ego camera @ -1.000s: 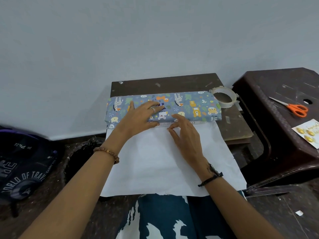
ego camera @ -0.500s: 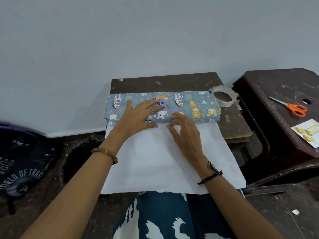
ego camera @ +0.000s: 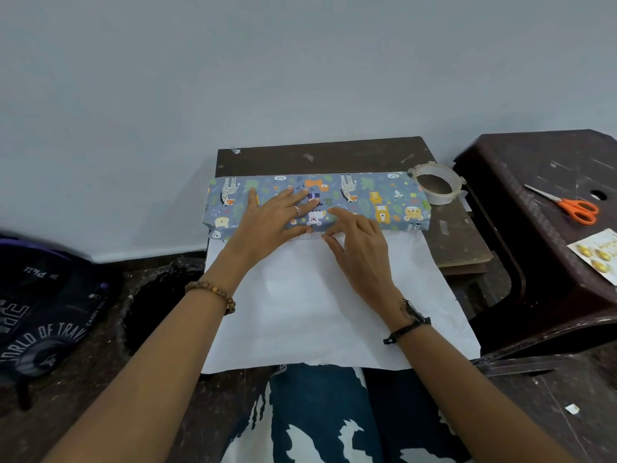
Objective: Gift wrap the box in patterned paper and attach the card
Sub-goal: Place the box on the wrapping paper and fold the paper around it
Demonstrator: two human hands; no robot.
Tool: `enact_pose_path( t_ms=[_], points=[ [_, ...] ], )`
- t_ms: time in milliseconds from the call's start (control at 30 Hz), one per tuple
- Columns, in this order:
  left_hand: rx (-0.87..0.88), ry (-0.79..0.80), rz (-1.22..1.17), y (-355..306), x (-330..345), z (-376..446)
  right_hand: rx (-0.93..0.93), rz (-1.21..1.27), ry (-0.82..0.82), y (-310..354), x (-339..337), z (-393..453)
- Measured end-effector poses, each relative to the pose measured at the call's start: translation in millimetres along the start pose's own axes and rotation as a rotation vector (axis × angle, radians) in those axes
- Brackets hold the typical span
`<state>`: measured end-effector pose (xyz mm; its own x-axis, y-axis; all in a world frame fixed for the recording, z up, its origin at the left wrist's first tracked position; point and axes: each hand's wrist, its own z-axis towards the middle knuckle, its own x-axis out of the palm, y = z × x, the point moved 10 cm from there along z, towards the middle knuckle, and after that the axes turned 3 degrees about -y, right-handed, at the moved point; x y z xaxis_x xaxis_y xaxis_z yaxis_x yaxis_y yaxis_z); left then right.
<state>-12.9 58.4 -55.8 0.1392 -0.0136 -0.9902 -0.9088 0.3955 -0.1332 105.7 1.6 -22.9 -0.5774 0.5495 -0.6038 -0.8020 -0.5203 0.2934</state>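
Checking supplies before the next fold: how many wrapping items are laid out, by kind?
Wrapped box: 1
Wrapping paper sheet: 1
Tape roll: 1
Scissors: 1
Card: 1
Total: 5

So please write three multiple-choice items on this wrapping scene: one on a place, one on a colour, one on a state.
1. Where is the tape roll?
A. at the box's right end
B. on the stool
C. on the floor

2. What colour are the scissors' handles?
A. blue
B. orange
C. black

3. How is the left hand?
A. gripping the tape
B. lying flat on the wrapped box
C. lifted away

Key: 1 A, it lies on the small table beside the box; 2 B, orange loops; 3 B, its fingers are spread on the patterned paper.
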Motion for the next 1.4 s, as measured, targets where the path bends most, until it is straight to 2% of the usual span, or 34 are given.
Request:
enact_pose_path(
  t_ms=[300, 400, 533, 600, 733, 933, 1033, 1100, 1200, 1267, 1300, 1400],
  points=[
    [-0.005, -0.006, -0.036, -2, -4, -1, -0.177, -0.243, -0.121, 13, 3, 2],
    [-0.008, -0.014, -0.019, -2, -3, -1, -0.140, -0.270, -0.146, 9, 0, 1],
    [-0.004, -0.030, -0.028, -1, -2, 0, 0.004, -0.220, -0.122, -11, -4, 4],
    [-0.003, -0.031, -0.035, 0, -2, -1, 0.081, -0.084, -0.062, -20, 0, 7],
    [-0.009, -0.033, -0.064, 0, -2, 0, 0.351, 0.268, 0.090, -42, 15, 9],
    [-0.039, -0.026, -0.126, -1, -5, -2, 0.438, 0.325, 0.164, -47, 16, 13],
    [-0.088, 0.028, -0.097, -4, -6, -3, 0.393, 0.326, 0.286, -47, 18, 22],
    [-0.101, 0.029, 0.029, -12, -12, -5, 0.303, 0.262, 0.469, -43, 24, 29],
    [0.019, -0.215, 0.057, -46, -38, -19, 0.110, 0.086, 0.712, -32, 36, 35],
    [0.148, -0.315, -0.047, -74, -47, -34, -0.008, -0.004, 0.755, -25, 41, 37],
    [0.173, -0.242, -0.098, -86, -39, -40, -0.053, -0.040, 0.753, -23, 42, 39],
    [0.078, 0.181, -0.129, -94, 18, -58, -0.083, -0.090, 0.734, -24, 43, 43]
  ],
)
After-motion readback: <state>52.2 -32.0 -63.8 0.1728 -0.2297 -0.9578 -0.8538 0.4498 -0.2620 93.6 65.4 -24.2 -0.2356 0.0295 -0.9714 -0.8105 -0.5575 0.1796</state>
